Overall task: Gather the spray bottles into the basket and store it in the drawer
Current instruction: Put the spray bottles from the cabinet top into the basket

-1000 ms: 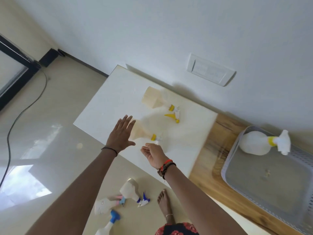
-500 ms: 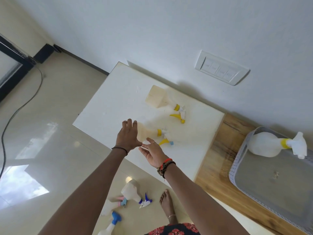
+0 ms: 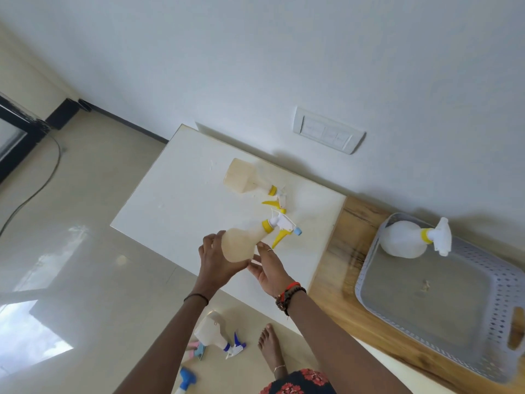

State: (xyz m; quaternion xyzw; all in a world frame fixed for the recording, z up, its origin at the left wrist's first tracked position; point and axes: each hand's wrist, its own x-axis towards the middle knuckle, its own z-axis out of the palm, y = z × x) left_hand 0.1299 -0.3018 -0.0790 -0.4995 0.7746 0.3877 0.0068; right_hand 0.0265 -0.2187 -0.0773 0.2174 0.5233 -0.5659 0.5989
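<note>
Both hands hold a pale spray bottle point(image 3: 244, 243) above the white tabletop point(image 3: 176, 200): the left hand point(image 3: 214, 263) wraps its base from the far side, the right hand point(image 3: 268, 265) cups it with fingers spread underneath. Its yellow trigger points toward the grey basket point(image 3: 483, 280), which sits on a wooden surface point(image 3: 335, 280) and already contains one round bottle point(image 3: 403, 241). Another bottle point(image 3: 247, 177) lies on the tabletop nearby. On the floor point(image 3: 85, 223), a blue-trigger bottle point(image 3: 213, 334) lies beside what seem to be two more, partly hidden.
</note>
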